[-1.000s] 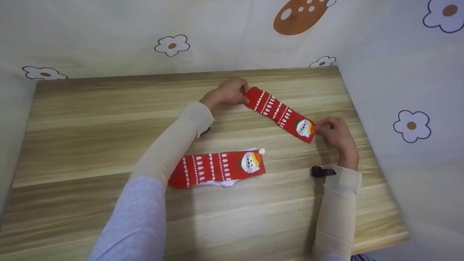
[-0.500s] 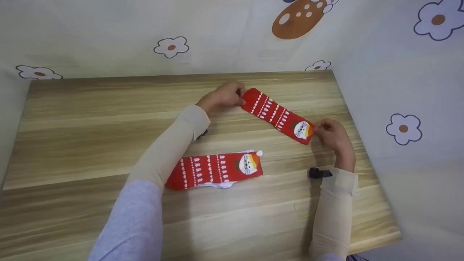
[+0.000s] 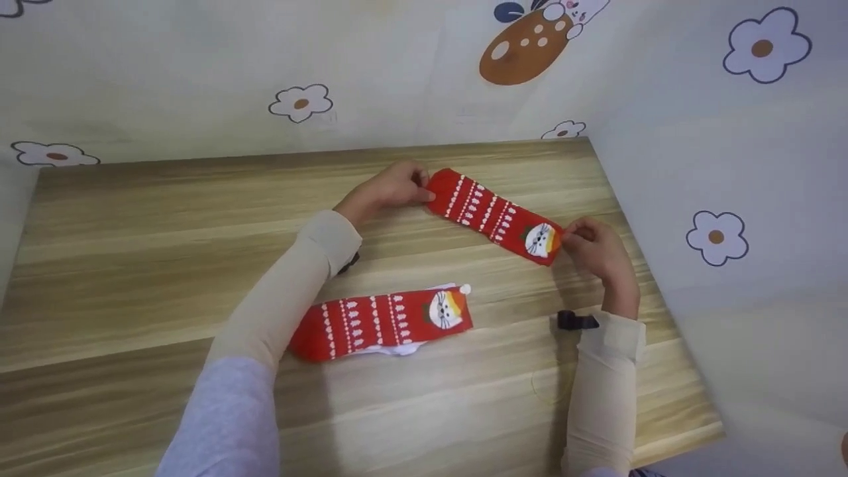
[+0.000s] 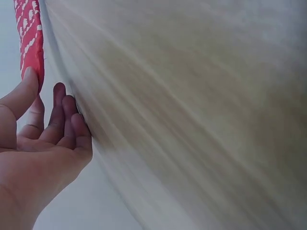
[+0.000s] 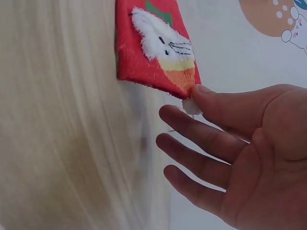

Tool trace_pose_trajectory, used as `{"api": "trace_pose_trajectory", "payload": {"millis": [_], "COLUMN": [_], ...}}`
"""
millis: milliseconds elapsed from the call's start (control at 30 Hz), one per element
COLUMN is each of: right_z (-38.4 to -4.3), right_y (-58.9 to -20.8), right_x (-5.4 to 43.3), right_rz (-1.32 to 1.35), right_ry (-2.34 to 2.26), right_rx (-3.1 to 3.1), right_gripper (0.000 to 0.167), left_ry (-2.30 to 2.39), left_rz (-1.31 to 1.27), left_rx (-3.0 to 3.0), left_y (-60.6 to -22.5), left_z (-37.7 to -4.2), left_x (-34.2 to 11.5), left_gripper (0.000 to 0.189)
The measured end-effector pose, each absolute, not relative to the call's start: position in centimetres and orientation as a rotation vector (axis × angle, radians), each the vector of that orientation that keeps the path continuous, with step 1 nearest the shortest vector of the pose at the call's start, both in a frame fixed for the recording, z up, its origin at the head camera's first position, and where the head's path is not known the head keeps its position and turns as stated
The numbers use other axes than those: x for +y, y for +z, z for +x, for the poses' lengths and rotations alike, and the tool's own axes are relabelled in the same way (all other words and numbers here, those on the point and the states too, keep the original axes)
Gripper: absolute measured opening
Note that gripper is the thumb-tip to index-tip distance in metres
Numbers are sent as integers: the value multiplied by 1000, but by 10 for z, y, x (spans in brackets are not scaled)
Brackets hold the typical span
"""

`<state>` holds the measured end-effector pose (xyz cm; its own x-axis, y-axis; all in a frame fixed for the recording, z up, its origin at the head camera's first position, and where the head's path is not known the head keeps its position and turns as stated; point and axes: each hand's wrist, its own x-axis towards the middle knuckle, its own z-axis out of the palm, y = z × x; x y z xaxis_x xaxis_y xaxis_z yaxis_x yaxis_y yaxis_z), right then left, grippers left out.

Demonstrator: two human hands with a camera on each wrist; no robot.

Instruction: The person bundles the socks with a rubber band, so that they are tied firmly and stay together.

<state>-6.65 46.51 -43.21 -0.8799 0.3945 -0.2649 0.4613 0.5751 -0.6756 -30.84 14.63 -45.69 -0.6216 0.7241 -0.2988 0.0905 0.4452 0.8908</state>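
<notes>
A red knitted sock (image 3: 487,211) with white rows of pattern and a white cat face is stretched at a slant over the far right of the table. My left hand (image 3: 391,187) pinches its plain toe end between thumb and forefinger, the other fingers loosely curled. At the opposite end my right hand (image 3: 599,250) pinches the corner by the cat's orange hat. In the right wrist view a small white pompom (image 5: 192,106) shows just under that thumb. Nearer me, a matching red sock (image 3: 381,321) lies flat with a white piece (image 3: 397,349) underneath, its toe beside my left sleeve.
The wood-grain table (image 3: 165,218) meets a pale wall (image 3: 199,66) with flower prints at the back and another on the right. A thin yellowish loop (image 3: 534,387) lies near the right forearm. Each wrist carries a dark strap (image 3: 575,320).
The head view has shifted, so table, hands and socks appear farther left and slightly lower. Both hands keep their pinch on the far sock, which stays stretched.
</notes>
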Motion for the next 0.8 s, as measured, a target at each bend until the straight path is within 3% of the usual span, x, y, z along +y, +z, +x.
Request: {"api": "trace_pose_trajectory", "payload": {"millis": [433, 800], "right_z": [-72, -79], "right_y": [-427, -422], "right_x": [455, 446], "right_rz": [699, 645], "right_ry": [-1266, -1383], "right_rx": [2778, 2791], "right_gripper": [27, 41], "left_ry": [1325, 1406], "left_rz": [681, 658], "left_rx": [2049, 2032], "left_y": [-459, -444], "left_z": [-311, -310], "left_x": [126, 111], "left_gripper": [18, 12]}}
